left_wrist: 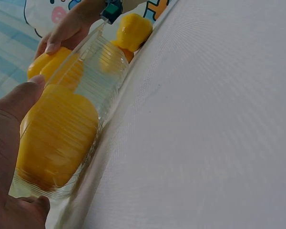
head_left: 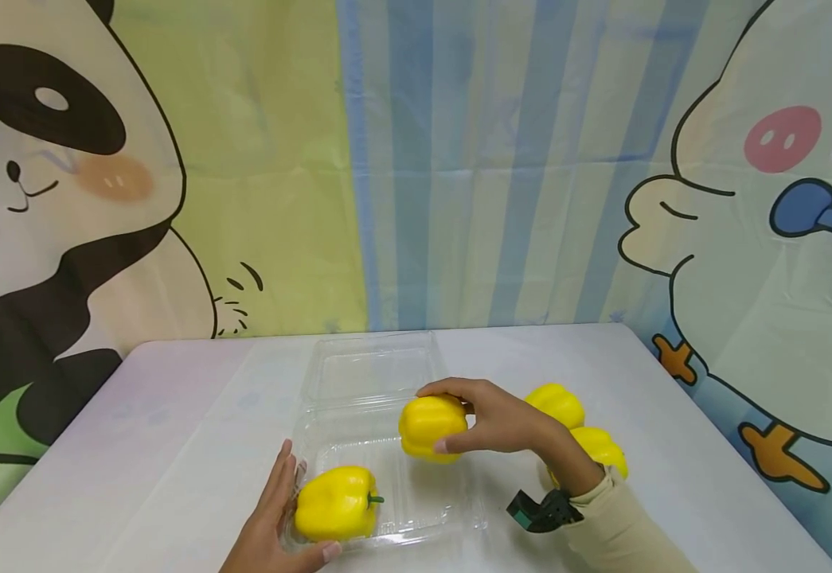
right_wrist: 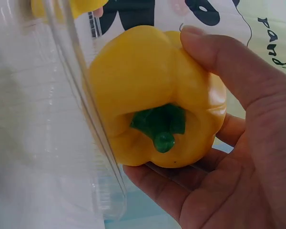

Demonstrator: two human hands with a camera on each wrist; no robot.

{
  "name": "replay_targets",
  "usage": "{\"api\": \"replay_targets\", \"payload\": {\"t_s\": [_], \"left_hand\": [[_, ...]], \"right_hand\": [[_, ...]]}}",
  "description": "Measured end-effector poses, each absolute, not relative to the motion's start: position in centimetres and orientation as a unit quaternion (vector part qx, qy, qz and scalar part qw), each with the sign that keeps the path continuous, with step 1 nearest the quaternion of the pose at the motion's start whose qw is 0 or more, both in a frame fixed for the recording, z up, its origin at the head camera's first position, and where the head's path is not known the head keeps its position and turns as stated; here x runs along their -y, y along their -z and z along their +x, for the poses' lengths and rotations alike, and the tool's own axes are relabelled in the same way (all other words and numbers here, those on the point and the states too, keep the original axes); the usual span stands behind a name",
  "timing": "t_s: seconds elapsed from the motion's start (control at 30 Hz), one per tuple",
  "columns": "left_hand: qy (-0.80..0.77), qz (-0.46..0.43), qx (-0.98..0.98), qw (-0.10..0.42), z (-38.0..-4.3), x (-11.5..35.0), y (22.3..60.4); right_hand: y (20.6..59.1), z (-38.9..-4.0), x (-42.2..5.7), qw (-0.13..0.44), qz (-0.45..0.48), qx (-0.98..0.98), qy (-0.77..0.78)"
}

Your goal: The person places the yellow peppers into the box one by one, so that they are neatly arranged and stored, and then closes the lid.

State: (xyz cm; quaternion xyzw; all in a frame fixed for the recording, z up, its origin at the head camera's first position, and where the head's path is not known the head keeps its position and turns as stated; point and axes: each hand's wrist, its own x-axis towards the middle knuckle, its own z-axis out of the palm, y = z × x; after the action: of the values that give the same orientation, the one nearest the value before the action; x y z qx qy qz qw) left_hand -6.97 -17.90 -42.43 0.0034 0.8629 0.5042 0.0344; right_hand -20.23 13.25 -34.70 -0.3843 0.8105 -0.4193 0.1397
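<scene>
Yellow bell pepper [head_left: 430,430] sitting in grip of right hand [head_left: 493,418], clear clamshell container [head_left: 430,509] lying below; pepper probably handling light, firm, slick, wanting hold round sides. Left hand [head_left: 278,517] resting wide-spread against container.

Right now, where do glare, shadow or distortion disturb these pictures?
Head view: thin glints on the clear container; left wrist view: dimmer overall, the pepper inside streaked by the ribbed wall; right wrist view: pale sheen on the held pepper, shade on the fingers beneath.
</scene>
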Motion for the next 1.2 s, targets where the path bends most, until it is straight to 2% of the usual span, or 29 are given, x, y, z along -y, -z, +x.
{"api": "replay_targets", "payload": {"t_s": [0.33,0.73,1.2], "left_hand": [[-0.512,-0.001,-0.858,0.045,-7.1,18.0,42.4],[-0.508,0.027,-0.861,0.017,-6.8,18.0,42.6],[-0.498,0.012,-0.866,0.034,-6.9,17.9,42.3]], "right_hand": [[35.2,-19.8,-12.5,0.163,-0.406,-0.801,0.408],[35.4,-19.4,-11.7,0.189,-0.425,-0.793,0.393],[35.4,-18.9,-11.4,0.234,-0.433,-0.799,0.347]]}}
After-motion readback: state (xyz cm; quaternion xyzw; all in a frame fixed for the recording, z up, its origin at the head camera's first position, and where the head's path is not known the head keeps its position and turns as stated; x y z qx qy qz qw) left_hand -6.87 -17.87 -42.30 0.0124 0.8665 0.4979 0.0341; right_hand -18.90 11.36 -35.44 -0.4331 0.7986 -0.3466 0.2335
